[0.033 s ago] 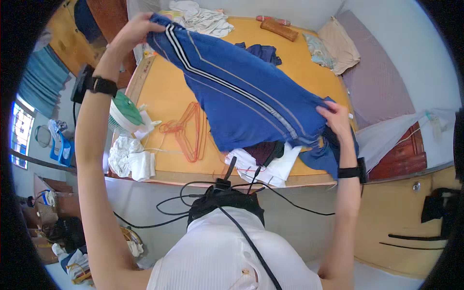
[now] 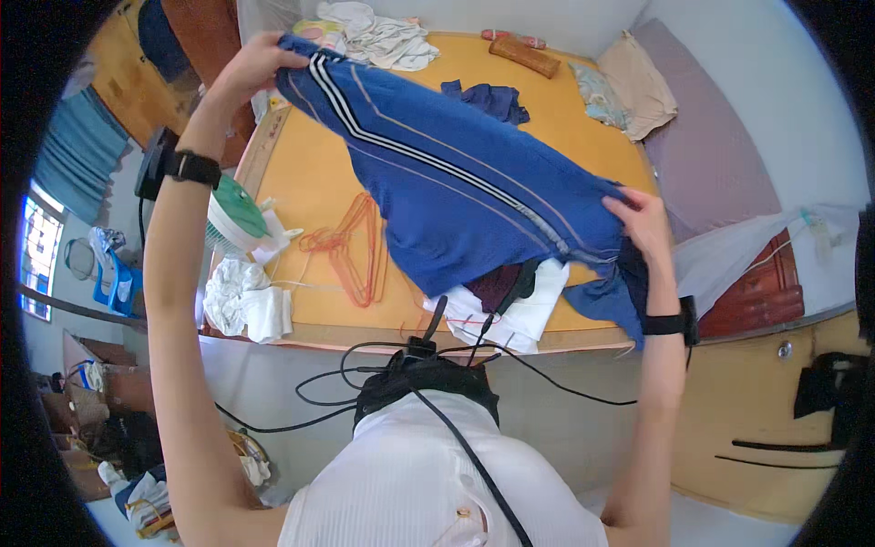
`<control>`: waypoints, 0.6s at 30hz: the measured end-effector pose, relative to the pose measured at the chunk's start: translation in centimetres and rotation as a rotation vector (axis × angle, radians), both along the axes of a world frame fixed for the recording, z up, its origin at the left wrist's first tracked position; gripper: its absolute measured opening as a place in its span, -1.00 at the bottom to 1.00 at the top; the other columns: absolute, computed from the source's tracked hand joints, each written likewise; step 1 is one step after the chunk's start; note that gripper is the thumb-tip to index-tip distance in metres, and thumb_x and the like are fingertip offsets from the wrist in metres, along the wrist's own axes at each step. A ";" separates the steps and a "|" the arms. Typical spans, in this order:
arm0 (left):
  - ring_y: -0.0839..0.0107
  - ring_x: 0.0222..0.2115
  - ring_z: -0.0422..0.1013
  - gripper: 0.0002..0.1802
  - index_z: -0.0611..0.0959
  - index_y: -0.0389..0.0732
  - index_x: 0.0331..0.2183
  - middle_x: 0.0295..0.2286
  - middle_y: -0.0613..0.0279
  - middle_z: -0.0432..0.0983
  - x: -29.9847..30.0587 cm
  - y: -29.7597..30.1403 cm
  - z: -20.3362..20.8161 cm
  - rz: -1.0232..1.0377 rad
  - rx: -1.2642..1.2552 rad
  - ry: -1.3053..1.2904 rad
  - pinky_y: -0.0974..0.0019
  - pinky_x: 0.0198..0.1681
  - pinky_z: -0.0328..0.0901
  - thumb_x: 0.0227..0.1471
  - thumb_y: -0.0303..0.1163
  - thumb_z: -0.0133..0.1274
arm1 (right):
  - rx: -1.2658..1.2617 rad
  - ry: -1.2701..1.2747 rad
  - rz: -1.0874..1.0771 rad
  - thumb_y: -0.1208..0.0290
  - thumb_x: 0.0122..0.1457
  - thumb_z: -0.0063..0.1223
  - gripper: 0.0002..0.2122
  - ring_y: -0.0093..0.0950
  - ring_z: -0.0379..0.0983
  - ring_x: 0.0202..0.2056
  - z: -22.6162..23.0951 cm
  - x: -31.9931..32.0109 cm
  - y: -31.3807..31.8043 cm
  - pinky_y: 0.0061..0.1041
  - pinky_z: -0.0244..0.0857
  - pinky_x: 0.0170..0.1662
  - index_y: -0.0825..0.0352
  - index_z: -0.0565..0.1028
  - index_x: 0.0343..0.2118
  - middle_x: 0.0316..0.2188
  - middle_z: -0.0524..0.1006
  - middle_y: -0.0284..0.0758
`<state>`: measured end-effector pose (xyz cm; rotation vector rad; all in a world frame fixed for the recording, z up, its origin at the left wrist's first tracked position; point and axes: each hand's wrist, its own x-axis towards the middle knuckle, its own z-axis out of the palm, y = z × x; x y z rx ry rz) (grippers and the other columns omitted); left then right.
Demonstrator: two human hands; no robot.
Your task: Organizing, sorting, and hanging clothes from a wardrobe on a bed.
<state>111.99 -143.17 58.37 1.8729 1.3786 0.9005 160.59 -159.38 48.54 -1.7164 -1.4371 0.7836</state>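
And here I am with the blue garment (image 2: 437, 173) strung slantwise between both hands, its striped edge drawn into a long line, the loose part hanging toward my body. My left hand (image 2: 260, 66), the farther one, has its thumb closed over one end, fingers curled behind; how tightly they press, I can't tell. My right hand (image 2: 643, 223), lower and nearer me, pinches the other end between thumb and fingers, some hidden by the cloth.

To stretch this well, I'd say, pull evenly outward from both ends, let the stripes (image 2: 437, 159) show any twist, and keep each pinch near the edge so the panel hangs flat. Too hard a tug could skew it; too slack, and creases settle in.

Below the span, on my side, a white cloth (image 2: 538, 310) and a dark maroon cloth (image 2: 492, 288) lie under the hanging edge: best keep clear of snagging them. Orange hangers (image 2: 344, 248) lie on the yellow mat (image 2: 314, 173), nearer me than the left hand.
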 end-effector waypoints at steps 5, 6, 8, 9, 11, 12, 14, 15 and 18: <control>0.58 -0.56 0.37 -0.71 0.50 -0.26 -0.28 -0.50 0.28 0.43 -0.7 -0.8 -1.3 0.091 0.145 -0.083 0.53 -0.53 0.30 -0.18 -0.53 -0.03 | 0.139 -0.011 0.121 0.51 -0.13 0.11 -0.77 -0.71 0.32 -0.58 4.1 2.2 -1.0 -0.76 0.19 -0.53 0.39 0.48 -0.34 -0.59 0.45 -0.42; 0.58 -0.56 0.37 -0.71 0.50 -0.26 -0.28 -0.50 0.28 0.43 -1.8 -0.9 -1.2 0.098 0.144 -0.085 0.53 -0.53 0.30 -0.18 -0.53 -0.03 | 0.137 -0.012 0.127 0.51 -0.13 0.11 -0.77 -0.71 0.32 -0.58 5.0 1.8 -1.0 -0.76 0.19 -0.53 0.39 0.48 -0.34 -0.59 0.45 -0.42; 0.56 -0.52 0.38 -0.66 0.42 -0.34 -0.21 -0.48 0.25 0.44 -2.8 -1.1 -0.7 -0.058 -0.076 -0.126 0.51 -0.46 0.30 -0.13 -0.47 -0.01 | 0.119 0.008 0.105 0.49 -0.12 0.10 -0.79 -0.74 0.28 -0.61 7.0 1.4 -1.7 -0.79 0.13 -0.58 0.38 0.49 -0.35 -0.59 0.45 -0.43; 0.57 -0.51 0.39 -0.73 0.45 -0.34 -0.27 -0.48 0.25 0.45 -2.3 -1.9 0.5 0.003 -0.089 -0.071 0.48 -0.44 0.33 -0.08 -0.43 -0.05 | 0.157 -0.031 0.114 0.47 -0.10 0.10 -0.81 -0.77 0.23 -0.64 7.9 1.5 -2.0 -0.79 0.08 -0.61 0.37 0.50 -0.37 -0.58 0.45 -0.46; 0.66 -0.47 0.33 -0.74 0.52 -0.21 -0.32 -0.47 0.41 0.43 -3.1 -1.4 0.8 -0.091 -0.071 -0.348 0.57 -0.37 0.23 -0.11 -0.30 0.03 | 0.249 -0.032 0.056 0.47 -0.09 0.09 -0.82 -0.76 0.23 -0.64 8.7 1.7 -1.3 -0.79 0.08 -0.62 0.37 0.50 -0.37 -0.59 0.44 -0.47; 0.68 -0.45 0.33 -0.74 0.52 -0.18 -0.33 -0.48 0.42 0.43 -3.2 -0.7 1.0 -0.111 -0.061 -0.440 0.57 -0.35 0.22 -0.12 -0.27 0.04 | 0.346 -0.030 -0.001 0.46 -0.08 0.08 -0.82 -0.76 0.23 -0.64 8.9 1.8 -0.6 -0.79 0.08 -0.62 0.37 0.50 -0.38 -0.59 0.44 -0.48; 0.68 -0.45 0.32 -0.75 0.53 -0.15 -0.34 -0.47 0.44 0.43 -1.8 0.9 -0.4 0.026 -0.051 -0.295 0.54 -0.34 0.22 -0.12 -0.26 0.04 | 0.351 -0.131 0.019 0.43 -0.06 0.06 -0.82 -0.75 0.25 -0.63 8.3 2.6 1.9 -0.76 0.09 -0.62 0.37 0.50 -0.37 -0.61 0.44 -0.47; 0.68 -0.44 0.32 -0.76 0.53 -0.13 -0.35 -0.47 0.45 0.43 -1.3 1.6 -1.0 0.165 -0.027 -0.146 0.51 -0.32 0.21 -0.12 -0.24 0.04 | 0.296 -0.255 -0.027 0.42 -0.05 0.05 -0.82 -0.72 0.27 -0.62 7.5 3.2 3.5 -0.74 0.12 -0.59 0.38 0.50 -0.38 -0.61 0.45 -0.43; 0.64 -0.43 0.32 -0.80 0.50 -0.07 -0.40 -0.47 0.48 0.41 -1.0 5.7 -4.6 0.120 -0.173 -0.431 0.46 -0.32 0.23 -0.12 -0.22 0.03 | 0.301 -0.418 -0.048 0.38 -0.04 0.03 -0.81 -0.66 0.33 -0.56 5.2 4.5 6.5 -0.69 0.19 -0.49 0.41 0.49 -0.41 -0.61 0.47 -0.35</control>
